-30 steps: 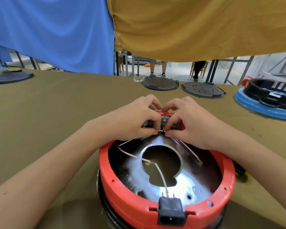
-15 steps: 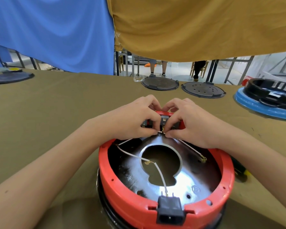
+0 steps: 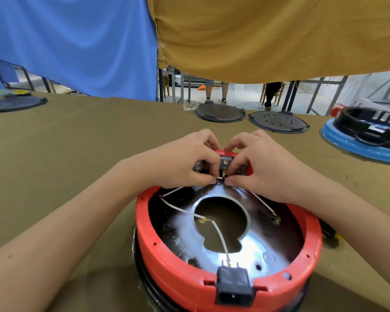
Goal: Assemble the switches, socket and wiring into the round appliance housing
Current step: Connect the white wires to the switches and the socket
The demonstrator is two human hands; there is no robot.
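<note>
The scene is brightly and evenly lit, with daylight showing through the gap under the hanging cloths at the upper right of the frame and only soft shadows under the forearms. A strong white glare sits on the metal plate (image 3: 245, 253) inside the red housing (image 3: 180, 280) at the lower centre. Wide-angle distortion bows the table edge (image 3: 131, 99) and stretches the forearms at both lower corners, while the far background is slightly soft.
</note>
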